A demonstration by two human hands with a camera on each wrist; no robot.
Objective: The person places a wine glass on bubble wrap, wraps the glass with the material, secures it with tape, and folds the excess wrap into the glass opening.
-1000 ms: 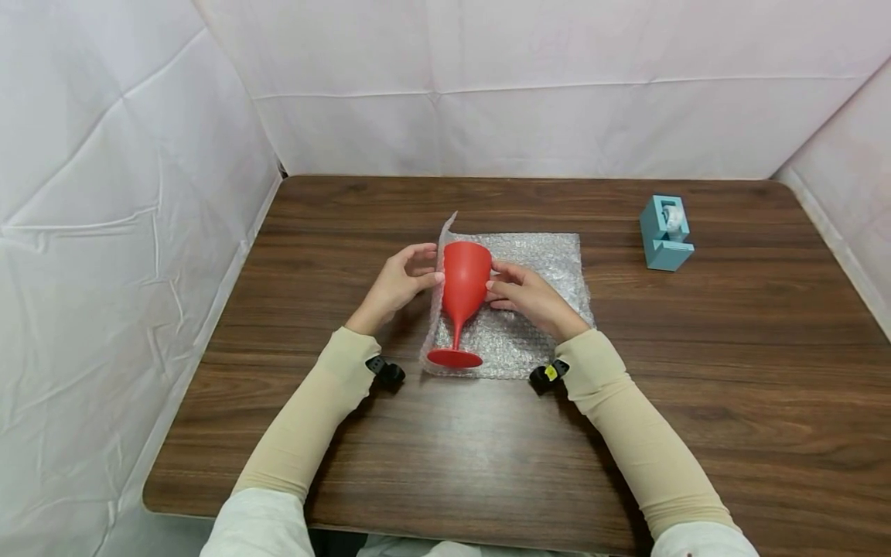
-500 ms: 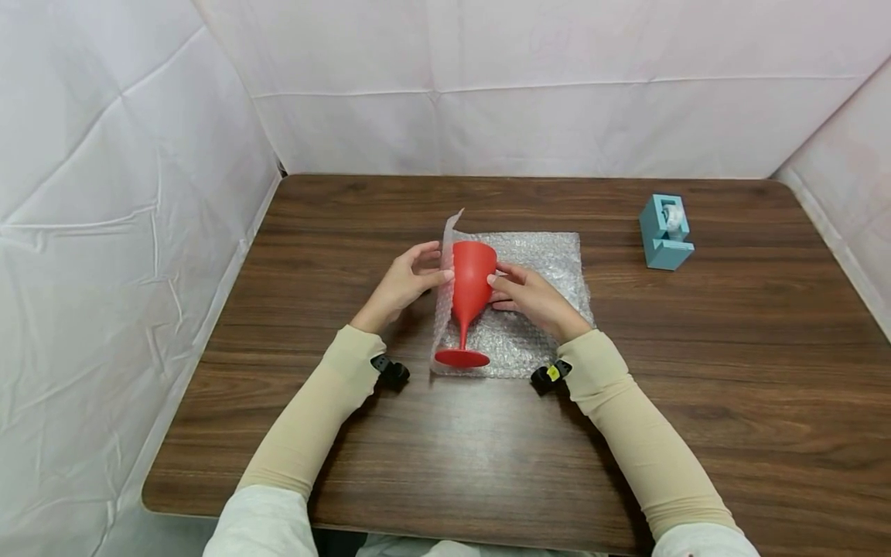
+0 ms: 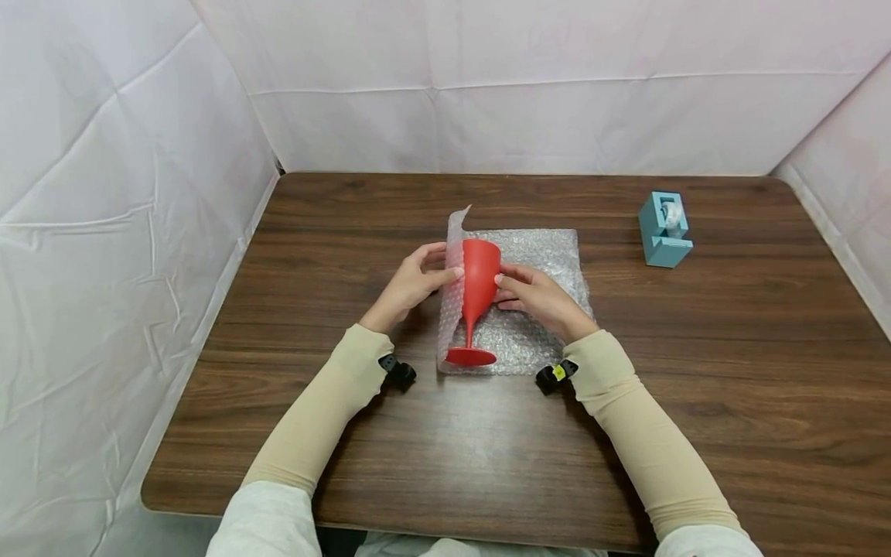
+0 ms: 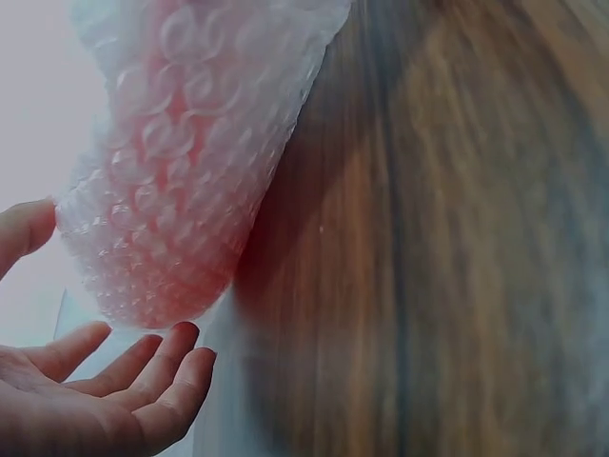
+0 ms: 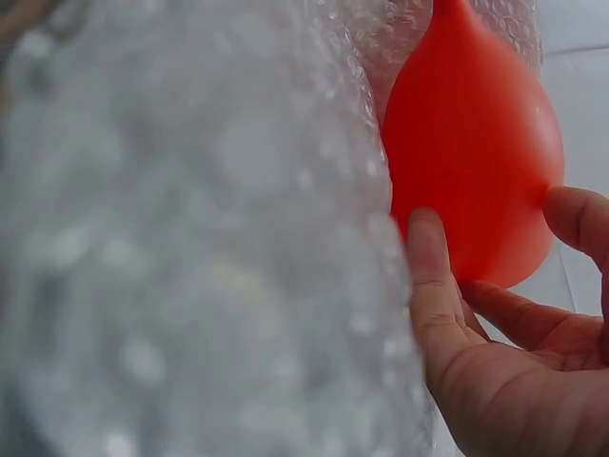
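Note:
A red goblet (image 3: 480, 272) lies on its side on a sheet of bubble wrap (image 3: 550, 255), its bowl toward the far edge and its foot toward me. The sheet's left edge is folded up against the bowl. My left hand (image 3: 412, 285) holds that fold, thumb on its upper side; in the left wrist view, fingertips (image 4: 181, 333) lie against the wrap over the goblet's rim end. My right hand (image 3: 539, 300) grips the bowl from the right, with thumb and fingers (image 5: 426, 243) on the red surface. Part of the bowl's left side is behind the wrap.
A light blue tape dispenser (image 3: 664, 232) with a roll of clear tape stands at the back right of the brown wooden table (image 3: 752, 309). White sheeting (image 3: 543, 124) hangs behind the table and at both sides.
The goblet has rolled or slid slightly to the right, along with the raised left edge of the bubble wrap. My left hand moved right with the fold; my right hand shifted slightly right.

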